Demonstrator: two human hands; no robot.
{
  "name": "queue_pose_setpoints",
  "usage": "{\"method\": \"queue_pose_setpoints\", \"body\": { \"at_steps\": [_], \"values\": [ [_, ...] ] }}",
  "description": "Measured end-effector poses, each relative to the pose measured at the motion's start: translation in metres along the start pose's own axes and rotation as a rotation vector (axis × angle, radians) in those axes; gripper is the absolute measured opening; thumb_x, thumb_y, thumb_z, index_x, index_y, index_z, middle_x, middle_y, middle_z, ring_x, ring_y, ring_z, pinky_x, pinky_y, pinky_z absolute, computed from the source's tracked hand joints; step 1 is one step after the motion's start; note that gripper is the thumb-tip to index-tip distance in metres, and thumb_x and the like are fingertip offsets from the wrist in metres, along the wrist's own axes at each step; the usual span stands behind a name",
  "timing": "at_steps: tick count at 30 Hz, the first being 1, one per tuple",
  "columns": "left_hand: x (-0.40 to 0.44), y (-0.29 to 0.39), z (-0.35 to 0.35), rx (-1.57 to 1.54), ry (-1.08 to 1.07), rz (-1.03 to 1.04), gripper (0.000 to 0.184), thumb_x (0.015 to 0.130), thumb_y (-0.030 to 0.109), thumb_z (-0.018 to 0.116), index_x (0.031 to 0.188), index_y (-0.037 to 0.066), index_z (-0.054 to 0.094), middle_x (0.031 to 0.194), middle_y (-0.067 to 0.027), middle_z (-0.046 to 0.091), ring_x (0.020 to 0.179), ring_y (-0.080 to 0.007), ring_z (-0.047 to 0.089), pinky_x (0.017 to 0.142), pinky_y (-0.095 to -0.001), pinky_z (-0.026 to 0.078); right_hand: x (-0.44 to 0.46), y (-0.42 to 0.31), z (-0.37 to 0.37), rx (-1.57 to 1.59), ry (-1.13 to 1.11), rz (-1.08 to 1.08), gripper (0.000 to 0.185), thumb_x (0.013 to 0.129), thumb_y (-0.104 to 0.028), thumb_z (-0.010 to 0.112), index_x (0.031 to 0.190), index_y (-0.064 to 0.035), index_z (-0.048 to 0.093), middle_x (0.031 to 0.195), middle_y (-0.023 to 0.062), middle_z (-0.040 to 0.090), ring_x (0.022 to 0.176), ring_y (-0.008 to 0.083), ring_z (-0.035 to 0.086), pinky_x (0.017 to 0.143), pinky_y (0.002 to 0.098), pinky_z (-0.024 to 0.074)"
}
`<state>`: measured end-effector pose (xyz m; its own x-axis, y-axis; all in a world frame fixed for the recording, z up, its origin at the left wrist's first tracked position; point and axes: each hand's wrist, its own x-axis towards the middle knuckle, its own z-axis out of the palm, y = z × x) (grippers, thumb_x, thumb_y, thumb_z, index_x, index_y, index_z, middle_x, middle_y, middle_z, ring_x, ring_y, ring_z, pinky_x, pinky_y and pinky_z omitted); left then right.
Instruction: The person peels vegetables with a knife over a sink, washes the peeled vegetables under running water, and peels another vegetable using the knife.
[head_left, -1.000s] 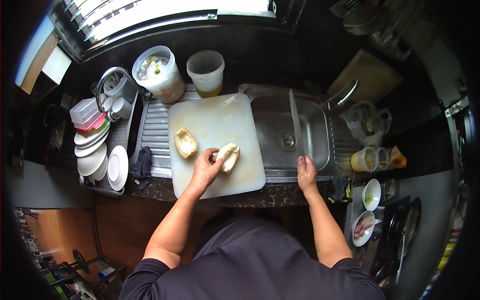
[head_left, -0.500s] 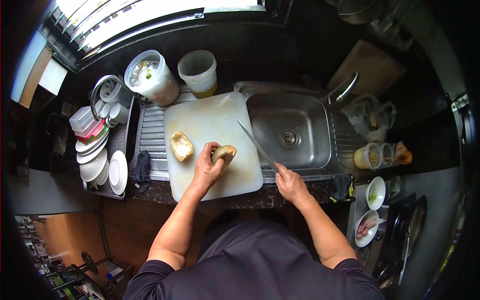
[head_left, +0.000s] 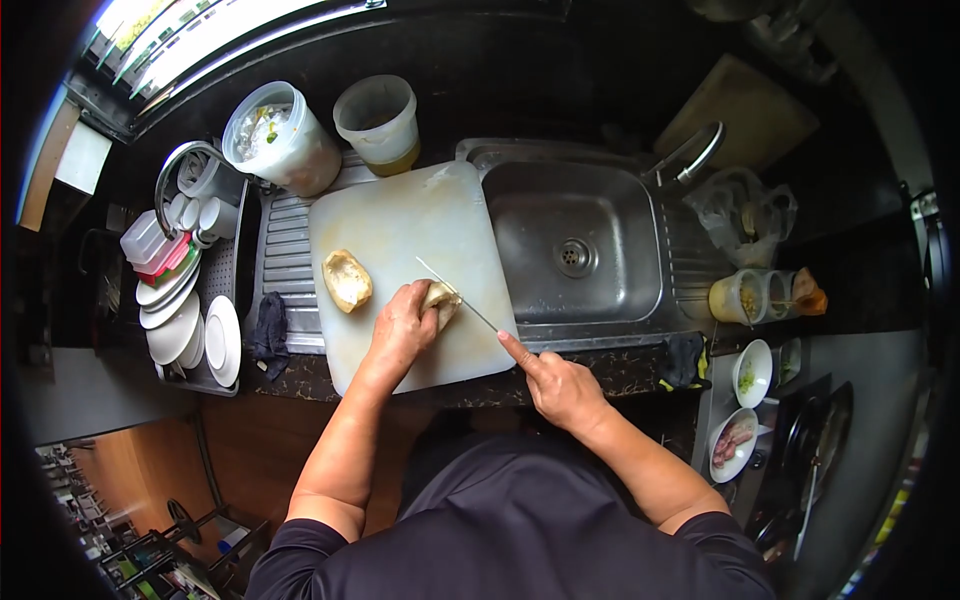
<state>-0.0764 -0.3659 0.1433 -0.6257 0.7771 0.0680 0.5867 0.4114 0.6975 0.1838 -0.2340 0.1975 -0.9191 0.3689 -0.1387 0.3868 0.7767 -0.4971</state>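
A white cutting board (head_left: 400,220) lies beside the sink. One hollowed, pale yellow-brown piece of food (head_left: 346,281) rests on its left part. My left hand (head_left: 402,325) is closed around a second such piece (head_left: 441,303), near the middle of the board. In my right hand (head_left: 562,385) is a long knife (head_left: 470,307), gripped by its handle with the index finger stretched along it. The blade points up and left, edge-on to the camera, and crosses the held piece. Whether it has cut in cannot be told.
Two plastic buckets (head_left: 285,140) (head_left: 378,125) stand behind the board. The steel sink (head_left: 575,215) is on the right, with a tap (head_left: 705,150). Stacked plates (head_left: 172,330) are at the left. Bowls (head_left: 752,372) and small tubs (head_left: 738,298) stand at the right.
My right hand has moved left, bringing the knife from over the sink onto the piece in my left hand. That piece has been turned. The whole view has shifted slightly.
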Motion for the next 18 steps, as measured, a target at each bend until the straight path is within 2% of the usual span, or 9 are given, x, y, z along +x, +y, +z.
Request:
{"method": "queue_pose_setpoints", "body": {
  "at_steps": [4, 10, 12, 16, 18],
  "values": [
    [0.004, 0.003, -0.001, 0.019, -0.034, -0.032, 0.032, 0.089, 0.009, 0.062, 0.121, 0.007, 0.066, 0.104, -0.0211, 0.069, 0.098, -0.0453, 0.067, 0.086, -0.0517, 0.056, 0.006, -0.002, 0.001, -0.038, -0.046, 0.024, 0.086, 0.098, -0.01, 0.06, 0.167, -0.0468, 0.026, 0.078, 0.0144, 0.06, 0.063, 0.0365, 0.066, 0.063, 0.0513, 0.0586],
    [0.005, 0.002, 0.0, 0.029, -0.04, -0.029, 0.033, 0.089, 0.008, 0.061, 0.121, 0.005, 0.066, 0.105, -0.0219, 0.068, 0.099, -0.0461, 0.067, 0.086, -0.0524, 0.056, 0.047, -0.001, 0.019, 0.052, -0.127, 0.048, 0.09, 0.096, -0.004, 0.056, 0.169, -0.0445, 0.021, 0.081, 0.0218, 0.066, 0.069, 0.0418, 0.069, 0.066, 0.0553, 0.0576],
    [0.004, 0.003, 0.0, 0.029, -0.033, -0.019, 0.033, 0.089, 0.008, 0.061, 0.122, 0.005, 0.066, 0.105, -0.022, 0.068, 0.099, -0.046, 0.067, 0.087, -0.0524, 0.056, 0.066, 0.0, 0.027, 0.02, -0.221, 0.098, 0.09, 0.095, -0.003, 0.053, 0.169, -0.043, 0.021, 0.083, 0.024, 0.069, 0.072, 0.0447, 0.069, 0.069, 0.057, 0.0571],
    [-0.001, 0.004, 0.003, 0.014, 0.025, -0.035, 0.035, 0.089, 0.009, 0.062, 0.123, 0.006, 0.066, 0.106, -0.021, 0.068, 0.099, -0.0446, 0.067, 0.086, -0.0505, 0.056, 0.061, 0.009, 0.04, 0.082, -0.146, 0.059, 0.087, 0.096, -0.005, 0.051, 0.169, -0.0415, 0.021, 0.083, 0.0226, 0.069, 0.074, 0.0448, 0.07, 0.073, 0.0575, 0.057],
    [-0.007, -0.003, 0.008, 0.002, 0.085, -0.034, 0.035, 0.088, 0.01, 0.063, 0.123, 0.006, 0.066, 0.106, -0.0204, 0.069, 0.098, -0.0433, 0.068, 0.086, -0.0495, 0.056, 0.04, 0.023, 0.03, 0.151, -0.167, 0.078, 0.083, 0.098, -0.007, 0.05, 0.169, -0.0392, 0.021, 0.098, 0.0252, 0.074, 0.087, 0.0468, 0.072, 0.08, 0.0567, 0.0578]
  ]
}}
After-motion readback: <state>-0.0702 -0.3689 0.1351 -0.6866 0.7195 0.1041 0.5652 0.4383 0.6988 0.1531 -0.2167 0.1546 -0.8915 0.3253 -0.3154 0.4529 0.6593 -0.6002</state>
